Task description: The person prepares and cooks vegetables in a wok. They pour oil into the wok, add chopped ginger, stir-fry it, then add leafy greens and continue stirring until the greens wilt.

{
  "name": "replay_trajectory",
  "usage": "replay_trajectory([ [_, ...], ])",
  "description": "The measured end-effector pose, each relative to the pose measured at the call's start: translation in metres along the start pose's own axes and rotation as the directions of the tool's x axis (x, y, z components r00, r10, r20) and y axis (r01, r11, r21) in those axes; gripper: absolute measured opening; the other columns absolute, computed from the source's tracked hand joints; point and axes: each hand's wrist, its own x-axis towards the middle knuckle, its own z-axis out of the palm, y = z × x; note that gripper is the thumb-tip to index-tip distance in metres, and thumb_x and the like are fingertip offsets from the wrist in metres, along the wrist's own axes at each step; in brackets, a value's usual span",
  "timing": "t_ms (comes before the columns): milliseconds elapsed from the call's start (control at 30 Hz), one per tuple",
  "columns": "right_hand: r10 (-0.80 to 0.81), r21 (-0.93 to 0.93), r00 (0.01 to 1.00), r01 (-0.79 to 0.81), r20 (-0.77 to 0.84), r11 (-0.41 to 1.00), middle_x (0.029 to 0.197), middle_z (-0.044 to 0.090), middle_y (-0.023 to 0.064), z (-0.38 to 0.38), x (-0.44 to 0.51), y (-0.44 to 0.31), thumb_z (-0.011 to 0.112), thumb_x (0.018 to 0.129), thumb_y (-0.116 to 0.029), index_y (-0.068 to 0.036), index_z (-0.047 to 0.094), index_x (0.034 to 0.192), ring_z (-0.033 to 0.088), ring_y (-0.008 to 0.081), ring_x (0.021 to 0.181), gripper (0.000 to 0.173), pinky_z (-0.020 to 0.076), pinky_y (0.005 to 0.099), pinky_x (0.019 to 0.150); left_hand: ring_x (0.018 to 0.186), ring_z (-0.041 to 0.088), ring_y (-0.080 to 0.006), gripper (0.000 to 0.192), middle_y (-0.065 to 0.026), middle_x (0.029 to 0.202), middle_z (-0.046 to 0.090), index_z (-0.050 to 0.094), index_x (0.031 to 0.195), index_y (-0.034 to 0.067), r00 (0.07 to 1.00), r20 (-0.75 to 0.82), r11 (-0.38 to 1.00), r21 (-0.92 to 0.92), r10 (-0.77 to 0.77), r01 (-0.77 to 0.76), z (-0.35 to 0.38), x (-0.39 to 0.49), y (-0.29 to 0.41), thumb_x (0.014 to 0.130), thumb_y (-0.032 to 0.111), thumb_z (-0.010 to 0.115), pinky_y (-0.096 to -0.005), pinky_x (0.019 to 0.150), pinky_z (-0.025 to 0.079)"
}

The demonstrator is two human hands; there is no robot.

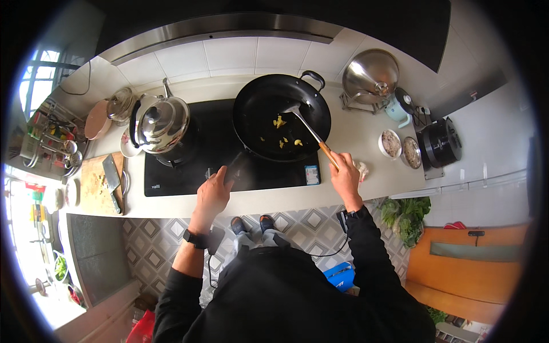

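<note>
A black wok (257,98) sits on the right side of the black glass hob (206,128), with several small yellow pieces (279,122), perhaps ginger, scattered in its base. My right hand (345,176) grips the wooden handle of a metal spatula (306,122), whose blade touches the wok's inner surface. At the hob's front edge, my left hand (213,192) appears closed around the wok's long handle (237,162); haze and blur partly hide the grip. A small shiny knob (209,173) shows beside its fingers.
A steel kettle (165,122) stands on the left burner. Further left, a cleaver (112,178) lies on a wooden cutting board (91,165). Bowls of minced food (390,143), a lid on a rack (371,76) and a black cooker (441,141) stand right. A range hood (223,28) hangs overhead.
</note>
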Motion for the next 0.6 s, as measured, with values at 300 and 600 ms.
replay_trajectory([
  [300, -0.086, 0.021, 0.994, 0.085, 0.072, 0.996, 0.105, 0.067, 0.0055, -0.078, -0.003, 0.018, 0.076, 0.080, -0.004, -0.008, 0.073, 0.114, 0.070, 0.0285, 0.085, 0.034, 0.0566, 0.0391, 0.070, 0.101, 0.068, -0.0404, 0.044, -0.0193, 0.108, 0.072, 0.058, 0.135, 0.009, 0.998, -0.008, 0.998, 0.037, -0.059, 0.059, -0.005, 0.000, 0.011, 0.095, 0.025, 0.068, -0.0467, 0.084, 0.054],
  [600, -0.130, 0.072, 0.989, 0.125, 0.075, 0.990, 0.104, 0.067, 0.0044, -0.074, 0.009, 0.018, 0.076, 0.080, -0.003, -0.008, 0.073, 0.113, 0.071, 0.0269, 0.083, 0.033, 0.0568, 0.0384, 0.069, 0.108, 0.067, -0.0395, 0.046, -0.0191, 0.118, 0.071, 0.057, 0.137, 0.008, 0.992, 0.031, 0.991, 0.065, -0.119, 0.117, -0.014, 0.005, 0.022, 0.096, 0.026, 0.066, -0.0452, 0.090, 0.054],
])
